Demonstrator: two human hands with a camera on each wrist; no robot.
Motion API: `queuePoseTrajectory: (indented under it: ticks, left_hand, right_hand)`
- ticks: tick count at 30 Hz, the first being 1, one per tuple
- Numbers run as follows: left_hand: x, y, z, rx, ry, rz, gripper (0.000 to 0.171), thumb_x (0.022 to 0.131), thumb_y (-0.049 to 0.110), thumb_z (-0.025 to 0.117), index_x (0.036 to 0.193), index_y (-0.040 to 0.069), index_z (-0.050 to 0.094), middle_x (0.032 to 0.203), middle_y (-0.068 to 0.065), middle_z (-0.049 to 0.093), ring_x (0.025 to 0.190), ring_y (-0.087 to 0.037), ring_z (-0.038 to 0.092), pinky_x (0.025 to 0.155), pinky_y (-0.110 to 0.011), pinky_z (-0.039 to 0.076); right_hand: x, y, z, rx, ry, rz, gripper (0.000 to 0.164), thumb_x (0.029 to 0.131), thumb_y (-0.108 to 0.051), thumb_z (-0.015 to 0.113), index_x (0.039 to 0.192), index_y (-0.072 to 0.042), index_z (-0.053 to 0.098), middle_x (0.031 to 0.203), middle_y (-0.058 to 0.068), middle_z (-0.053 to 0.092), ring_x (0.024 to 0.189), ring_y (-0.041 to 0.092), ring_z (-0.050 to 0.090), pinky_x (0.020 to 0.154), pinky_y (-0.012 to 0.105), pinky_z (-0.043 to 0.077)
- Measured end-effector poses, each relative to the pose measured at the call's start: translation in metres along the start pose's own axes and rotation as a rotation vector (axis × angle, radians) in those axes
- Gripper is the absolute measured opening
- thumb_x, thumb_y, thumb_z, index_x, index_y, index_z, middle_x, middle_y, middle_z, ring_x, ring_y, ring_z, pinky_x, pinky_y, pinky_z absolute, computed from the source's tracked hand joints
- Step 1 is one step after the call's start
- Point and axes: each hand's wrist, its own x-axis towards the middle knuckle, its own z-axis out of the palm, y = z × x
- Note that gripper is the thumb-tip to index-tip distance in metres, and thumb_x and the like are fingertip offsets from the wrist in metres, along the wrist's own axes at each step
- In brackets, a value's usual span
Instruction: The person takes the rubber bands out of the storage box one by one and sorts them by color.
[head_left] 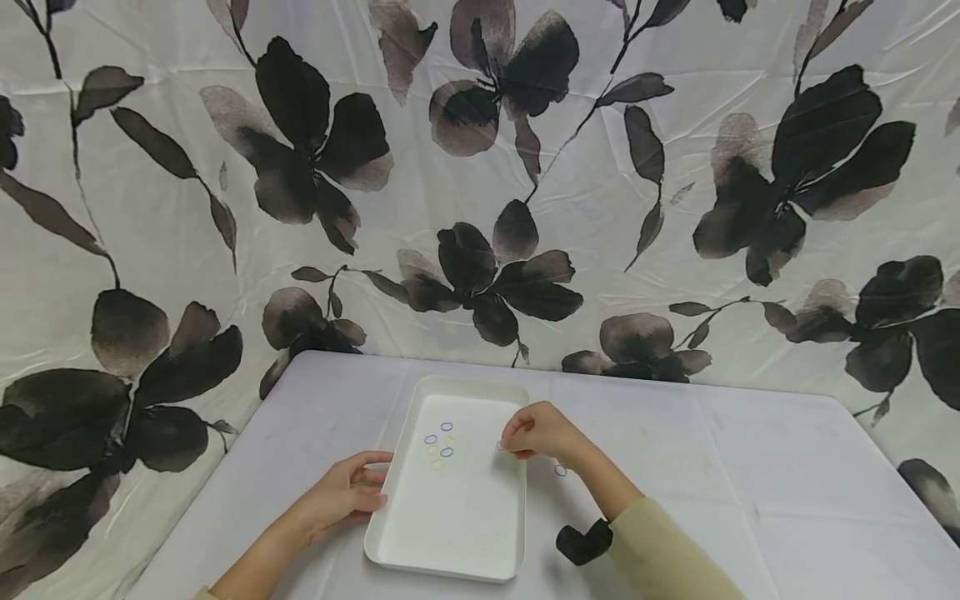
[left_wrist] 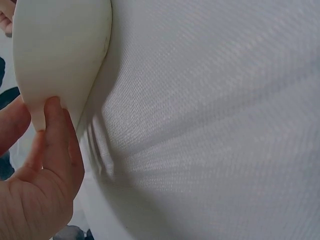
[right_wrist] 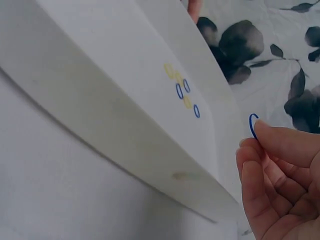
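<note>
A white rectangular tray lies on the table, with small thin blue rings and yellow rings grouped toward its far left part. My left hand holds the tray's left side, thumb and fingers at its edge; in the left wrist view, fingertips press on the outer wall. Above the tray's right rim, my right hand pinches a small blue ring between thumb and index finger. The ring stands upright past the fingertips in the right wrist view.
Another blue ring lies on the white tablecloth, right of the tray and partly by the right wrist. A black strap shows at the right sleeve. Behind the table hangs a floral curtain.
</note>
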Motion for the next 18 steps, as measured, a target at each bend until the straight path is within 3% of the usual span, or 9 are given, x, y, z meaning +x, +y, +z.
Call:
queuePoseTrajectory:
  ticks: [7,18]
  left_hand:
    - [-0.001,0.002,0.0,-0.003,-0.002,0.004,0.067,0.08,-0.004,0.067,0.137,-0.007,0.032,0.113,-0.022,0.055,0.092,-0.025,0.061,0.075,-0.039,0.054]
    - [0.0,0.001,0.001,-0.002,0.005,0.005,0.067,0.08,-0.004,0.067,0.137,-0.007,0.033,0.113,-0.022,0.055,0.092,-0.025,0.061,0.075,-0.038,0.054]
  right_hand:
    - [-0.008,0.007,-0.014,0.013,0.019,0.043,0.009,0.079,-0.003,0.072,0.078,0.003,0.065,0.063,0.002,0.06,0.058,0.012,0.059,0.06,0.029,0.054]
    - [-0.023,0.028,-0.032,0.019,-0.004,0.026,0.007,0.081,-0.002,0.068,0.079,0.005,0.064,0.063,0.003,0.06,0.056,0.014,0.056,0.059,0.033,0.053]
